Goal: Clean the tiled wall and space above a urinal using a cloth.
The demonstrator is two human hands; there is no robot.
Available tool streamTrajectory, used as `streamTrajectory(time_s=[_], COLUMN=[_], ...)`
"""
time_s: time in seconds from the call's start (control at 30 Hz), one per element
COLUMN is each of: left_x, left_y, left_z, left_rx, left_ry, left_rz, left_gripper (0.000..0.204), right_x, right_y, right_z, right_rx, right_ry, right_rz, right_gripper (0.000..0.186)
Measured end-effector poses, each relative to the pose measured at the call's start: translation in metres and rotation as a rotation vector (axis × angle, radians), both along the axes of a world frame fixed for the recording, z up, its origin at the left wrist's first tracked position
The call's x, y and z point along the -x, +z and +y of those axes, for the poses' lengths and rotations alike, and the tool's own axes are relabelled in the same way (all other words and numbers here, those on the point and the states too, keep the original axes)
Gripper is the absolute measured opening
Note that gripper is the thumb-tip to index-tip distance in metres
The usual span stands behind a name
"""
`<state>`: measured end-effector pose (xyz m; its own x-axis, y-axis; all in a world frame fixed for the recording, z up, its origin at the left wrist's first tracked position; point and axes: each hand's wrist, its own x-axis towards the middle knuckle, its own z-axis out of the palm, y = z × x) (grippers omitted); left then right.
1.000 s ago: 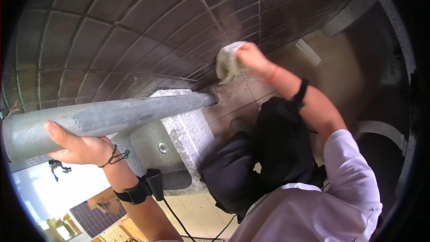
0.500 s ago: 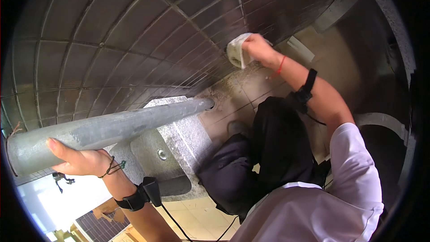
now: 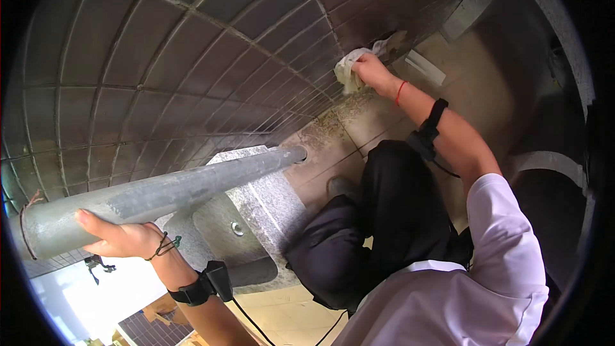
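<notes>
Right hand (image 3: 371,70) pressing rag (image 3: 351,67) (crumpled) on tiled wall (image 3: 192,57), left hand (image 3: 118,238) gripping pole (image 3: 166,195)

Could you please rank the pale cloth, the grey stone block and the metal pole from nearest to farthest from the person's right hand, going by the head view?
From the right hand:
1. Pale cloth, gripped in that hand, pressed against the tiled wall.
2. Grey stone block, lower left of it, at the pole's base.
3. Metal pole, stretching farther left to the left hand. Its near end meets the block, so that part is close to call.
</notes>
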<state>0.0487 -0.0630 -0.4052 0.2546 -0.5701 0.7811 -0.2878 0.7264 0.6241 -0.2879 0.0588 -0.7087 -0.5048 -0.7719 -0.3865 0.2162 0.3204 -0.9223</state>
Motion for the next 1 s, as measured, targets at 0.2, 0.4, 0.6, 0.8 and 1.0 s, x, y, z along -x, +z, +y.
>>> streamTrajectory(time_s=[0.2, 0.4, 0.6, 0.8, 1.0], left_x=[0.000, 0.004, -0.005, -0.007, -0.009], left_y=[0.003, 0.005, 0.001, 0.000, -0.001], left_z=[0.004, 0.004, -0.002, -0.004, -0.009], left_rx=[-0.022, 0.016, -0.021, -0.041, 0.059], left_ry=[0.045, -0.020, 0.023, 0.020, -0.022], left_rz=[0.011, 0.013, 0.031, 0.086, -0.005], left_gripper=[0.058, 0.059, 0.060, 0.054, 0.046], right_x=[0.052, 0.059, 0.016, 0.062, -0.047], right_y=[-0.024, -0.015, -0.002, -0.004, -0.007], right_z=[0.030, 0.040, 0.001, 0.035, -0.026], right_rx=[0.222, 0.246, -0.102, 0.157, 0.179], right_ry=[-0.216, -0.129, 0.056, -0.212, 0.121], right_rz=[-0.139, -0.060, 0.058, -0.104, -0.132], right_gripper=[0.024, 0.024, 0.020, 0.024, 0.021])
